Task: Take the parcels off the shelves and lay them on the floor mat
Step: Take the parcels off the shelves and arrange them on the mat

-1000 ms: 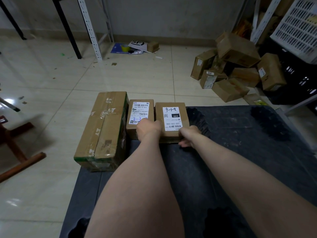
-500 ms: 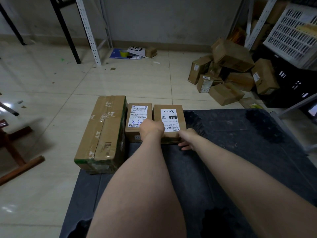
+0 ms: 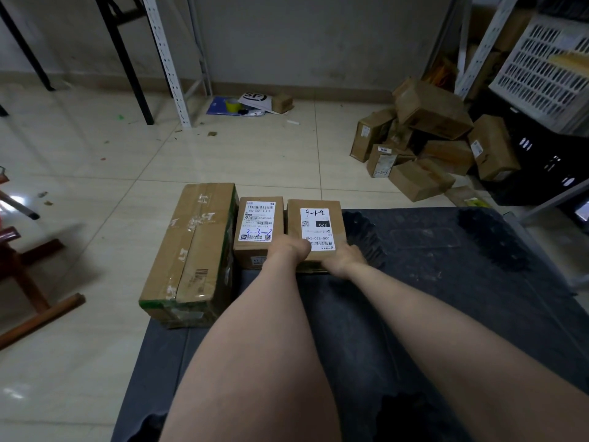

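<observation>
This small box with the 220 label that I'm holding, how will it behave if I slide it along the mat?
The small box lies flat on its broad face, so it should slide rather than tip. Its edges look crisp, so it is probably stiff. The mat looks rough, so expect some drag as the left hand and right hand push.

Dull cardboard on a coarse dark mat, with glossy tile around it.
The long brown cardboard box [image 3: 191, 250] is matt and banded with shiny clear tape [image 3: 199, 223]. The small brown cardboard parcel [image 3: 339, 223] carries a smooth white paper label [image 3: 317, 228]. The dark grey floor mat [image 3: 446, 298] looks rough and dusty. The cream floor tiles [image 3: 79, 154] gleam, and the white shelf upright [image 3: 165, 59] is painted perforated metal.
</observation>
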